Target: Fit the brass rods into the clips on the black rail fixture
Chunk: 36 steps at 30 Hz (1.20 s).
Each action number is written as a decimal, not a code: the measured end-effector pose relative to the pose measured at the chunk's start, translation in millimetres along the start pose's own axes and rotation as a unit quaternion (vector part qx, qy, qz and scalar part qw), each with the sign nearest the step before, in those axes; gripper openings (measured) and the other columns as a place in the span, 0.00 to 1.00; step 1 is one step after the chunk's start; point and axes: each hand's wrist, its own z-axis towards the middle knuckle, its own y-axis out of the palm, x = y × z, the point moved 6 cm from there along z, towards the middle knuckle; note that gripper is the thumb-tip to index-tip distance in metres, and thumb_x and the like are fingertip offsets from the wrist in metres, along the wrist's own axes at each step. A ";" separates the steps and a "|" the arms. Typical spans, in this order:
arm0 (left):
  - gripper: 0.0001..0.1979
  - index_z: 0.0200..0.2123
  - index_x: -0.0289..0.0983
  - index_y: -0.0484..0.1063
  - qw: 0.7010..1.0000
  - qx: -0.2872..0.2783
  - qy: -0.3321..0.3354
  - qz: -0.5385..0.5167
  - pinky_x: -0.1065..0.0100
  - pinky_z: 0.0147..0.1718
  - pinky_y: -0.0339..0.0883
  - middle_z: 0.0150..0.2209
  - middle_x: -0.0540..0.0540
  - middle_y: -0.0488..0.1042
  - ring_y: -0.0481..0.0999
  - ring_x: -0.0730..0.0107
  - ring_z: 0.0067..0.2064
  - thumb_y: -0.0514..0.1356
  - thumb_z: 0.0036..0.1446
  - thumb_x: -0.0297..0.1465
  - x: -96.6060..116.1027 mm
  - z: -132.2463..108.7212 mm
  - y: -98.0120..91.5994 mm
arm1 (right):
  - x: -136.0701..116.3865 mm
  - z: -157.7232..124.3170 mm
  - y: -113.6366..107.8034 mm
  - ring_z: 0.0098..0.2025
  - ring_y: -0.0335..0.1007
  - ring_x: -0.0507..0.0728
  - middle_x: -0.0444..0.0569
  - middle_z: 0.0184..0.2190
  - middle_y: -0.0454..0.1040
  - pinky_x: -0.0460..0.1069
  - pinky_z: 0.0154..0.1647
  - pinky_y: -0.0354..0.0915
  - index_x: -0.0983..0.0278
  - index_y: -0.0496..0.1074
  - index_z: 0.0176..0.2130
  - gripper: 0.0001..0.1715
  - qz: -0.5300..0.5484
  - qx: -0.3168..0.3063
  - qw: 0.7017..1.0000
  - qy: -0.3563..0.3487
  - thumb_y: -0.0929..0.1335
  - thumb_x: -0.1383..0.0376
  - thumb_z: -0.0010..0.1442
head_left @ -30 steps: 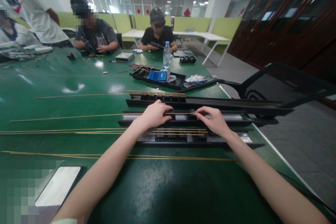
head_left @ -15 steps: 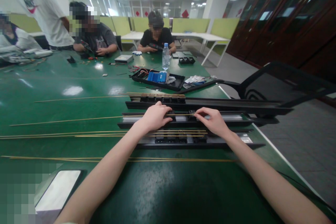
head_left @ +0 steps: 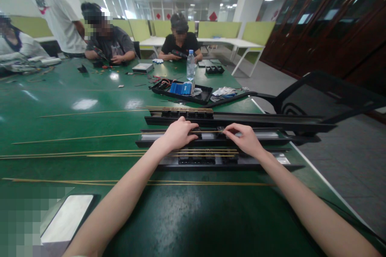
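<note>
A long black channel rail [head_left: 253, 141] lies crosswise on the green table, with small black blocks inside it. My left hand [head_left: 175, 133] rests over this rail, thumb and fingers closed around the sides of a black block [head_left: 198, 132]. From the left, a thin brass-coloured rod [head_left: 75, 137] runs under that hand and across the blocks. Its right end meets my right hand [head_left: 242, 136], whose thumb and fingertips pinch it beside another black block [head_left: 220, 131]. The fingertips partly hide the rod's tip.
Nearer me lies another rail [head_left: 256, 167] with blocks and several rods; a third rail [head_left: 271, 119] sits beyond. Loose rods [head_left: 187, 183] and a white box [head_left: 68, 219] lie in front. Farther off are a black tray [head_left: 205, 95], a bottle [head_left: 190, 66], a chair [head_left: 325, 92] and several people.
</note>
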 end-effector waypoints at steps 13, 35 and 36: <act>0.23 0.57 0.41 0.71 1.000 0.001 -0.001 -0.011 0.62 0.46 0.68 0.48 0.44 0.78 0.68 0.56 0.50 0.59 0.62 0.42 -0.3 0.7 -0.5 | 3.7 0.2 -0.7 0.32 0.76 0.58 0.49 0.32 0.80 0.51 0.36 0.70 0.62 0.77 0.34 0.15 0.025 0.006 1.000 0.002 0.68 0.55 0.63; 0.24 0.58 0.41 0.70 1.000 0.003 0.005 -0.019 0.62 0.48 0.68 0.48 0.44 0.78 0.68 0.56 0.51 0.59 0.62 0.42 -1.7 1.0 0.9 | 10.4 2.4 -10.3 0.32 0.76 0.58 0.49 0.33 0.81 0.51 0.34 0.69 0.61 0.78 0.34 0.16 -0.017 -0.035 0.999 0.007 0.68 0.53 0.63; 0.24 0.58 0.41 0.70 1.000 0.003 0.005 -0.019 0.62 0.48 0.68 0.48 0.44 0.78 0.68 0.56 0.51 0.59 0.62 0.42 -2.1 1.1 1.3 | 11.5 2.3 -10.6 0.32 0.76 0.58 0.49 0.33 0.82 0.51 0.34 0.68 0.61 0.78 0.34 0.16 -0.024 -0.035 0.999 0.004 0.68 0.53 0.63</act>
